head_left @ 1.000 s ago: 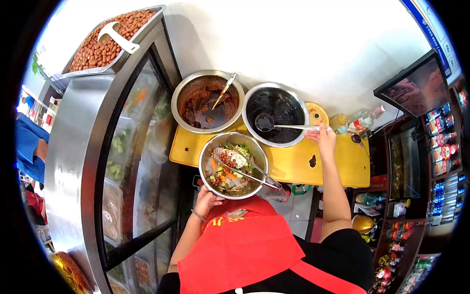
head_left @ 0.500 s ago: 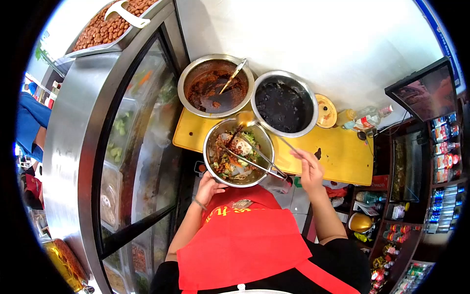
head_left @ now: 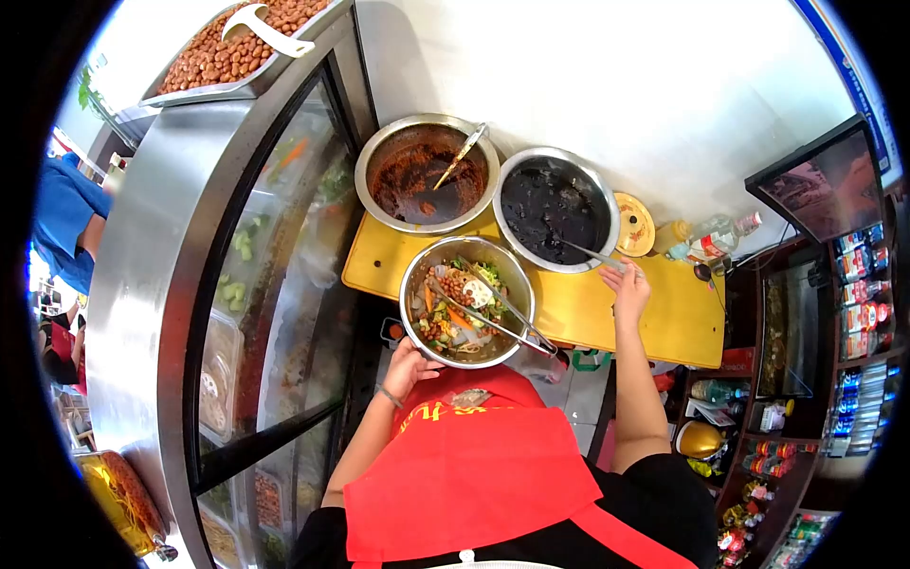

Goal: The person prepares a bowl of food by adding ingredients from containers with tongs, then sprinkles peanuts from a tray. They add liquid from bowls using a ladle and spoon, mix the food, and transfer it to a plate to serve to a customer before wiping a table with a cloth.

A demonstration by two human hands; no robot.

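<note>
My left hand (head_left: pixel 408 370) grips the near left rim of a steel mixing bowl (head_left: pixel 519 284). Inside the bowl lie mixed vegetables, peanuts and noodles (head_left: pixel 450 327), with a pair of metal tongs (head_left: pixel 524 327) resting in it, handles over the right rim. My right hand (head_left: pixel 626 287) is closed round the handle of a ladle (head_left: pixel 590 253), whose head is sunk out of sight in the dark liquid of a steel basin (head_left: pixel 611 204). Left of that stands another steel basin (head_left: pixel 366 185) of reddish-brown chili sauce, with a spoon (head_left: pixel 462 154) leaning in it.
The basins stand on a yellow table (head_left: pixel 664 327) against a white wall. A yellow lid (head_left: pixel 633 226) and bottles (head_left: pixel 716 239) are at its right. On my left is a glass-fronted display case (head_left: pixel 275 275), topped by a tray of peanuts (head_left: pixel 213 62). A screen (head_left: pixel 825 180) juts out at right.
The ladle was over the mixing bowl, letting dark liquid run onto the food. My right hand has moved it right and up into the dark basin. My left hand stays on the bowl.
</note>
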